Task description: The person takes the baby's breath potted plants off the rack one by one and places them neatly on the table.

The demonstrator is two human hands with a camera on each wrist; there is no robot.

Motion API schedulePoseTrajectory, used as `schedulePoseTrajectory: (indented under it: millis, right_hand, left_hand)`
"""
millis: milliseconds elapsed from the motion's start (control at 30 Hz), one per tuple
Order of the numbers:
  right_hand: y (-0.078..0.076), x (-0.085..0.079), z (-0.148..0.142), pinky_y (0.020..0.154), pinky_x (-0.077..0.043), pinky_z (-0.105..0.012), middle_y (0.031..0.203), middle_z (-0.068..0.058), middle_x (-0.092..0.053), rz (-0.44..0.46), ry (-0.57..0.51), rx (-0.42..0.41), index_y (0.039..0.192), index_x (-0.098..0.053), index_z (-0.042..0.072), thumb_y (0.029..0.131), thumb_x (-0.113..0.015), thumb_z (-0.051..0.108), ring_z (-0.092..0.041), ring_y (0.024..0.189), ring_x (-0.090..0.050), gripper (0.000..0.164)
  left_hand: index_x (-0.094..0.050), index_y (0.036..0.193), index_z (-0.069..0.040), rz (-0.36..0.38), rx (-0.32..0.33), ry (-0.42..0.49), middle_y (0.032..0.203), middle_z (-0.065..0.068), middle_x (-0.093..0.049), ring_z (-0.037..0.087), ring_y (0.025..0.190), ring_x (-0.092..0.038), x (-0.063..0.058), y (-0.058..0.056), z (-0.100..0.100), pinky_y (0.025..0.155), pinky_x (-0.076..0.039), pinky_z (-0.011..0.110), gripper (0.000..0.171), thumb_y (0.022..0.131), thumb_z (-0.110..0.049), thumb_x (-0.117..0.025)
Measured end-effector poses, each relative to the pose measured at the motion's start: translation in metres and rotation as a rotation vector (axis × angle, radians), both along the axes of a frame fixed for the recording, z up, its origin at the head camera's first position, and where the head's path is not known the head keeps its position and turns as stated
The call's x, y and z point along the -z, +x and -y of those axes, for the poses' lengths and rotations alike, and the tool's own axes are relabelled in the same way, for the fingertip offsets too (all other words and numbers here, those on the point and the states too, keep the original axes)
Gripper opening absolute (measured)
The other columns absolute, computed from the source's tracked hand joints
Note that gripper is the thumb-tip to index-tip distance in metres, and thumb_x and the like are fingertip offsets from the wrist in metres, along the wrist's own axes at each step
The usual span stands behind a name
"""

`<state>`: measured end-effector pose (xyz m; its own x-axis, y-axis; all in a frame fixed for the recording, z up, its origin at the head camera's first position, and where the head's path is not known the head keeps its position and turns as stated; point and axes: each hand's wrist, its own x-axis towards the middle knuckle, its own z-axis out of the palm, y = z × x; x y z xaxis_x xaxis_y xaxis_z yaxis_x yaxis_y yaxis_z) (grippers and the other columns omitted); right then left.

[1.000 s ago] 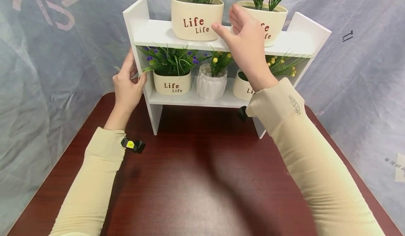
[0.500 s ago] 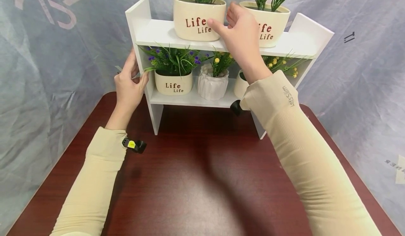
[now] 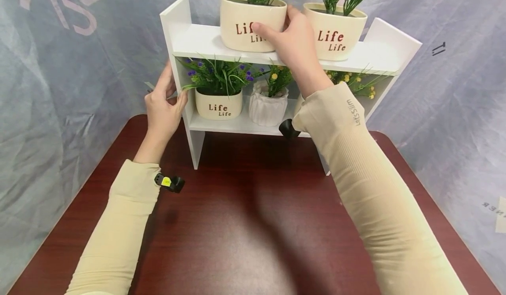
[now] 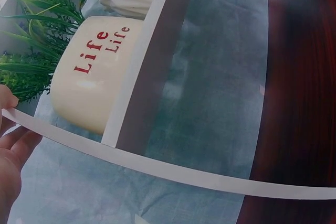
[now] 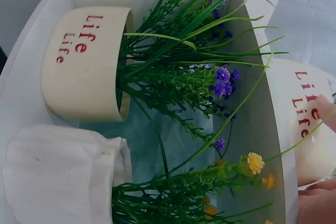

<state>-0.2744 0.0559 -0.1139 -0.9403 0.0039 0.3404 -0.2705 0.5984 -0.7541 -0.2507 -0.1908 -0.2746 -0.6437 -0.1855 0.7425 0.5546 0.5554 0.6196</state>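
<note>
Clasping the right end of the upper cream pot [image 3: 248,16], the right grip [image 3: 297,42] lays its thumb over the red lettering, its fingers round the side and partly hidden. That pot sits on the top board [image 3: 206,38] of the white shelf; just right of this grip stands a second cream pot [image 3: 336,36]. Below and left of it is a white ribbed pot [image 3: 268,107]. The left grip [image 3: 161,108] — thumb at the front edge — holds the left side panel [image 3: 176,27], with a purple-flowered pot [image 3: 219,106] just to its right.
</note>
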Motion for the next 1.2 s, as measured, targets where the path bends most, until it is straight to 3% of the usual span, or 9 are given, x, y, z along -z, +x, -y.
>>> schedulePoseTrajectory:
  millis: [300, 633, 967, 1200]
  right_hand:
    - [-0.0008, -0.0009, -0.0005, 0.091, -0.048, -0.017, 0.120, 0.004, -0.059, 0.071, -0.157, -0.063, 0.136, -0.046, 0.014, 0.083, -0.077, 0.028, -0.007, 0.101, -0.056, 0.063]
    - [0.0024, -0.0009, 0.0005, 0.103, -0.040, -0.008, 0.152, 0.002, -0.041, 0.068, -0.101, -0.090, 0.154, -0.020, 0.012, 0.084, -0.076, 0.030, -0.006, 0.133, -0.045, 0.092]
    - [0.0048, -0.0002, 0.0007, 0.096, -0.044, -0.014, 0.131, 0.002, -0.056, 0.029, 0.012, -0.120, 0.144, -0.041, 0.014, 0.081, -0.078, 0.036, -0.008, 0.117, -0.051, 0.077]
    - [0.0077, 0.0002, 0.0003, 0.099, -0.041, -0.012, 0.142, 0.002, -0.049, 0.056, -0.003, -0.143, 0.148, -0.029, 0.015, 0.082, -0.076, 0.035, -0.007, 0.123, -0.047, 0.084]
  left_hand:
    - [-0.039, 0.150, -0.023, 0.001, 0.013, 0.005, 0.131, 0.010, -0.063, 0.024, 0.114, -0.064, 0.0001, 0.0021, -0.0026, 0.086, -0.057, 0.026, 0.061, 0.094, -0.016, -0.061]
    - [-0.040, 0.149, -0.022, -0.051, -0.006, -0.009, 0.131, 0.009, -0.063, 0.023, 0.113, -0.065, 0.0011, 0.0001, -0.0026, 0.084, -0.057, 0.024, 0.059, 0.094, -0.015, -0.061]
    - [-0.041, 0.149, -0.022, -0.053, 0.001, 0.005, 0.131, 0.008, -0.063, 0.023, 0.113, -0.065, 0.0017, 0.0004, -0.0025, 0.084, -0.057, 0.024, 0.058, 0.094, -0.015, -0.060]
    - [-0.042, 0.148, -0.022, -0.056, 0.001, 0.011, 0.130, 0.009, -0.064, 0.023, 0.112, -0.066, 0.0015, 0.0019, -0.0028, 0.084, -0.057, 0.022, 0.057, 0.095, -0.018, -0.060]
